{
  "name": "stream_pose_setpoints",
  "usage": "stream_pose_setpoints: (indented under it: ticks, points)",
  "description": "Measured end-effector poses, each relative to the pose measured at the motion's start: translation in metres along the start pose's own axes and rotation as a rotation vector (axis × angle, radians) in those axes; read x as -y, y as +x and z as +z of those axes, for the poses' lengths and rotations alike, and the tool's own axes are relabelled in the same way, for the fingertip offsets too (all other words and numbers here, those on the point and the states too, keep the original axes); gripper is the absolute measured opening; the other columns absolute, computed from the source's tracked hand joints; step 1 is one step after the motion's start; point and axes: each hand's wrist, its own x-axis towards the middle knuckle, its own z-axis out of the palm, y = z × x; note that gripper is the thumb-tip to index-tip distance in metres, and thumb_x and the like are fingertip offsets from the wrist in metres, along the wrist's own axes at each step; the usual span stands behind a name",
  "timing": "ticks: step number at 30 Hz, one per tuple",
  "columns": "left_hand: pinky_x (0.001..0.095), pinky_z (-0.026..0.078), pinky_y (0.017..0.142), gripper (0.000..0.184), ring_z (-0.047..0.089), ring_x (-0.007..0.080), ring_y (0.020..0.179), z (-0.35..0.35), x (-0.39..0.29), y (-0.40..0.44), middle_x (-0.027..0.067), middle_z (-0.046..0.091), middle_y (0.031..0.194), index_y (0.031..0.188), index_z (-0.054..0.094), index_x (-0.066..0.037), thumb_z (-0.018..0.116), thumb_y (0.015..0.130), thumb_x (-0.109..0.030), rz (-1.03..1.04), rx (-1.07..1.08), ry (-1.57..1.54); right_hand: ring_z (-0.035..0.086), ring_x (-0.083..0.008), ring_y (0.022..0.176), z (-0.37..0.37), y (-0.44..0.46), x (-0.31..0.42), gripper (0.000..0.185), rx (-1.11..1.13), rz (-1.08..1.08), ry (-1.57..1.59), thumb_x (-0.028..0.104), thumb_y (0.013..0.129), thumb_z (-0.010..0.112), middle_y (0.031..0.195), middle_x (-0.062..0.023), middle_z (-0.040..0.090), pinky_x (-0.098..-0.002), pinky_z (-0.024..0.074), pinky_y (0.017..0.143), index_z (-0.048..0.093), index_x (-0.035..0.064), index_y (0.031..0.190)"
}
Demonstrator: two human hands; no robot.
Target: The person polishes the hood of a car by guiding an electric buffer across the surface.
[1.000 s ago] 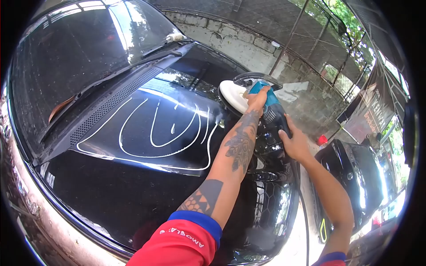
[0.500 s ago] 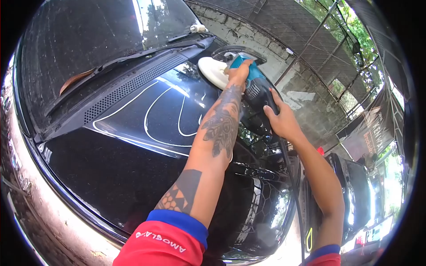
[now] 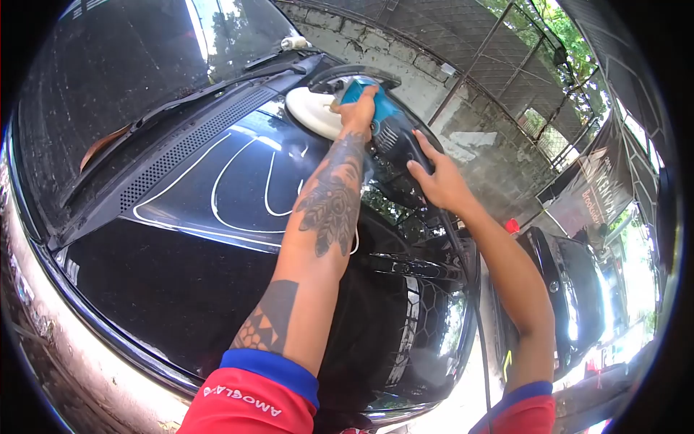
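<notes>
My left hand (image 3: 358, 113) is closed round the teal front part of a polisher (image 3: 385, 107), its forearm tattooed. The polisher's white round pad (image 3: 313, 113) lies at the far side of the black car hood (image 3: 173, 289), near the windshield end. My right hand (image 3: 439, 177) is wrapped round the polisher's black rear body, thumb and index finger showing; the other fingers are hidden. Curved white lines of a compound (image 3: 217, 195) run over the hood, partly behind my left forearm.
A black cord (image 3: 481, 347) hangs from the polisher's rear. The wiper (image 3: 181, 105) and a small white bottle (image 3: 294, 43) are by the windshield. A concrete wall (image 3: 405, 65) stands beyond the hood. Another black car (image 3: 578, 289) and a banner (image 3: 589, 195) are at right.
Both hands and the polisher have moved left and up along the hood's far side, toward the windshield. The camera view has shifted too. Both hands have kept their hold.
</notes>
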Motion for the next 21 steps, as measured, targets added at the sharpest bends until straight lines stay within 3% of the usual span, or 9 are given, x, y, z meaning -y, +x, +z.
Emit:
stream_pose_setpoints:
  ticks: [2, 3, 5, 7, 12, 14, 15, 19, 21]
  points:
    - [0.0403, 0.054, 0.09, 0.108, 0.063, 0.0303, 0.108, 0.016, 0.019, -0.018, 0.0249, 0.055, 0.13, 0.144, 0.026, 0.014, 0.083, 0.069, -0.038, -0.034, 0.029, 0.067, 0.072, -0.0337, 0.088, -0.009, -0.013, -0.023, 0.068, 0.004, 0.024, -0.006, 0.025, 0.094, 0.061, 0.113, -0.0269, 0.068, -0.0402, 0.0515, 0.09, 0.035, 0.0145, 0.155]
    - [0.0398, 0.043, 0.107, 0.122, 0.054, 0.039, 0.127, 0.017, 0.014, -0.045, 0.0297, 0.05, 0.141, 0.15, 0.013, 0.012, 0.082, 0.068, -0.048, -0.105, 0.083, 0.157, 0.07, -0.0356, 0.097, -0.009, -0.02, -0.042, 0.068, -0.036, -0.014, -0.042, 0.025, 0.094, 0.061, 0.116, -0.0275, 0.067, -0.0401, 0.0498, 0.094, 0.034, 0.0144, 0.155]
    - [0.0399, 0.043, 0.107, 0.119, 0.054, 0.0392, 0.127, 0.035, 0.039, -0.061, 0.0304, 0.05, 0.141, 0.148, 0.019, 0.014, 0.081, 0.068, -0.049, -0.119, 0.089, 0.219, 0.068, -0.0374, 0.106, -0.018, -0.038, -0.066, 0.068, -0.075, -0.052, -0.075, 0.025, 0.094, 0.061, 0.12, -0.028, 0.066, -0.0399, 0.0481, 0.098, 0.034, 0.0142, 0.155]
    - [0.04, 0.043, 0.107, 0.116, 0.053, 0.0387, 0.128, 0.06, 0.086, -0.055, 0.0309, 0.05, 0.141, 0.146, 0.023, 0.015, 0.081, 0.068, -0.049, -0.158, 0.173, 0.215, 0.062, -0.0386, 0.12, -0.027, -0.061, -0.083, 0.068, -0.085, 0.073, -0.105, 0.024, 0.093, 0.062, 0.128, -0.0278, 0.062, -0.0393, 0.0451, 0.102, 0.034, 0.0147, 0.155]
    - [0.0406, 0.042, 0.109, 0.115, 0.051, 0.041, 0.131, 0.094, 0.124, -0.125, 0.032, 0.047, 0.143, 0.147, 0.021, 0.015, 0.081, 0.071, -0.049, -0.261, 0.229, 0.245, 0.059, -0.0328, 0.124, -0.045, -0.109, -0.141, 0.068, -0.181, 0.011, -0.081, 0.019, 0.093, 0.061, 0.134, -0.0247, 0.06, -0.0377, 0.041, 0.107, 0.034, 0.0102, 0.155]
    - [0.0384, 0.044, 0.106, 0.117, 0.055, 0.0371, 0.127, 0.111, 0.142, -0.125, 0.0294, 0.051, 0.141, 0.147, 0.02, 0.016, 0.081, 0.071, -0.049, -0.26, 0.212, 0.304, 0.058, -0.0323, 0.127, -0.061, -0.119, -0.126, 0.066, -0.112, 0.242, -0.054, 0.017, 0.093, 0.06, 0.136, -0.0245, 0.059, -0.038, 0.0383, 0.109, 0.035, 0.0064, 0.154]
    - [0.0363, 0.046, 0.102, 0.119, 0.058, 0.0332, 0.123, 0.113, 0.145, -0.124, 0.0268, 0.054, 0.139, 0.147, 0.02, 0.017, 0.082, 0.07, -0.049, -0.257, 0.194, 0.364, 0.058, -0.0323, 0.127, -0.062, -0.117, -0.133, 0.066, -0.11, 0.24, -0.05, 0.017, 0.093, 0.06, 0.136, -0.0245, 0.059, -0.038, 0.0383, 0.109, 0.035, 0.0064, 0.154]
    - [0.0367, 0.048, 0.1, 0.117, 0.06, 0.0323, 0.12, 0.118, 0.135, -0.093, 0.0258, 0.055, 0.138, 0.147, 0.021, 0.017, 0.081, 0.071, -0.048, -0.283, 0.222, 0.321, 0.059, -0.0331, 0.125, -0.065, -0.087, -0.139, 0.063, -0.078, 0.175, 0.033, 0.019, 0.094, 0.06, 0.134, -0.0242, 0.06, -0.0369, 0.0393, 0.108, 0.04, 0.0063, 0.152]
    - [0.0383, 0.052, 0.095, 0.113, 0.063, 0.0315, 0.114, 0.117, 0.121, -0.069, 0.0248, 0.057, 0.134, 0.146, 0.022, 0.016, 0.082, 0.072, -0.045, -0.273, 0.175, 0.27, 0.059, -0.0354, 0.124, -0.064, -0.059, -0.133, 0.064, -0.034, 0.178, -0.075, 0.023, 0.094, 0.061, 0.131, -0.0262, 0.061, -0.0359, 0.0398, 0.107, 0.039, 0.0062, 0.151]
